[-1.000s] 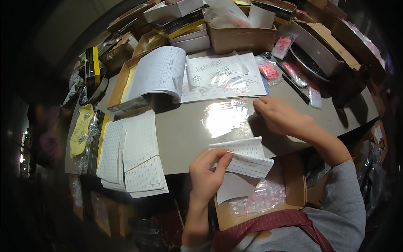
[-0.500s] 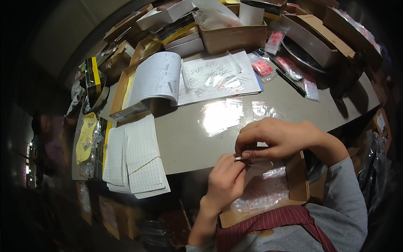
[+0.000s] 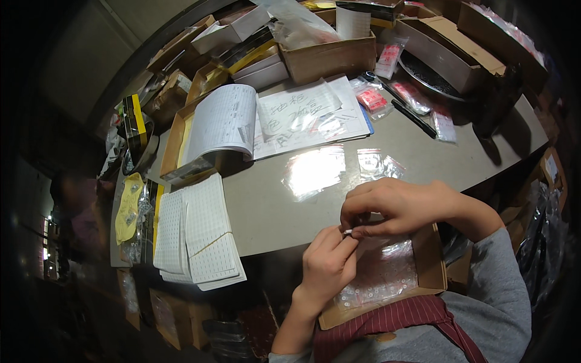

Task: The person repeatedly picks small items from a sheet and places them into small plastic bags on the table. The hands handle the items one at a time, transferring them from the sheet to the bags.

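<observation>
My left hand [image 3: 327, 266] and my right hand [image 3: 396, 207] meet above a cardboard box at the table's front edge. Between their fingertips is a small white piece [image 3: 348, 232], mostly covered, so its kind cannot be made out. Both hands are closed in a pinch around it. Below them, the open cardboard box [image 3: 431, 260] rests at my lap and holds clear plastic bags [image 3: 378, 281] with small round pale parts. Beyond my right hand lie flat clear zip bags [image 3: 315, 172], bright with glare, and a few smaller ones [image 3: 378, 163].
Stacks of printed label sheets [image 3: 212, 233], one banded, lie at the left. Behind are an open notebook [image 3: 221, 121], handwritten papers [image 3: 302, 115], a black marker [image 3: 414, 119] and red-printed packets [image 3: 372, 100]. Cardboard boxes [image 3: 327, 57] line the far edge, beside a round dark tray [image 3: 430, 75].
The view has shifted slightly. Both hands stay together over the box, and a little more of the white piece shows between the fingertips.
</observation>
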{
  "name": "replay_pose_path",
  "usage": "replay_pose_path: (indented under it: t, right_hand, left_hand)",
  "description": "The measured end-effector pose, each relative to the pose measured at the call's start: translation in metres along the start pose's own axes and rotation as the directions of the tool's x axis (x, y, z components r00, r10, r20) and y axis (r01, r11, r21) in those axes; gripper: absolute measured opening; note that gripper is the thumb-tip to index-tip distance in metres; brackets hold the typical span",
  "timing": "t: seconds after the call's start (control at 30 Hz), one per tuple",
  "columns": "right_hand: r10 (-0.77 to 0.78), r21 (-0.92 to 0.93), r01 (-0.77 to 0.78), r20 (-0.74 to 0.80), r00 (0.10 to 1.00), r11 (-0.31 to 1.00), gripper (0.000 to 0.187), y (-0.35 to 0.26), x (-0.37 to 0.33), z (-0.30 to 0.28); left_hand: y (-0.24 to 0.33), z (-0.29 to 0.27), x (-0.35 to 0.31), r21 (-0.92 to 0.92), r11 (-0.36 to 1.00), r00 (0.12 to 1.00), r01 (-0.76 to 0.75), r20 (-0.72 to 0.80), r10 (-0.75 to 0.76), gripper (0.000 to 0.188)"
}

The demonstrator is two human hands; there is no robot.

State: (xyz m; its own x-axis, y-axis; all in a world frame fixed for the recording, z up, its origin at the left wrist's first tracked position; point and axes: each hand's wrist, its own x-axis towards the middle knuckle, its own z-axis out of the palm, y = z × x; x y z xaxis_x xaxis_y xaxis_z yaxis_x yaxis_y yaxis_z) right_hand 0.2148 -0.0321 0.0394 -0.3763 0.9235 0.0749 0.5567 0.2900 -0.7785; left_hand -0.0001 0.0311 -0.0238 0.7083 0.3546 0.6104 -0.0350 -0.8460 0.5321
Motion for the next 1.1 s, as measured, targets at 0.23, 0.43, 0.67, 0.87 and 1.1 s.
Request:
replay_pose_path:
  t: [0.23, 0.43, 0.67, 0.87, 1.1]
  right_hand:
    - [-0.054, -0.153, 0.031, -0.148, 0.988, 0.988, 0.028, -0.005, -0.009, 0.005]
    - [0.02, 0.049, -0.015, -0.099, 0.995, 0.999, 0.017, 0.0, -0.009, -0.004]
    - [0.193, 0.582, -0.156, -0.001, 0.981, 0.798, 0.009, 0.014, -0.015, -0.01]
    - [0.334, 0.175, -0.285, -0.55, 0.765, 0.942, 0.01, 0.032, -0.049, -0.016]
    - [-0.008, -0.749, -0.441, -0.511, 0.86, 0.495, 0.017, 0.038, -0.051, 0.01]
  left_hand:
    - [0.0, 0.001, -0.001, 0.066, 0.998, 0.999, 0.02, 0.027, -0.022, 0.018]
    - [0.003, -0.003, 0.004, 0.152, 0.986, 0.991, -0.075, 0.124, 0.056, 0.021]
    - [-0.001, 0.0, 0.007, 0.203, 0.942, 0.959, -0.268, 0.154, 0.24, 0.026]
    - [-0.021, -0.012, -0.001, 0.116, 0.992, 0.997, -0.055, 0.057, 0.049, 0.03]
    - [-0.034, -0.016, -0.001, -0.305, 0.89, 0.939, 0.339, 0.051, -0.341, 0.014]
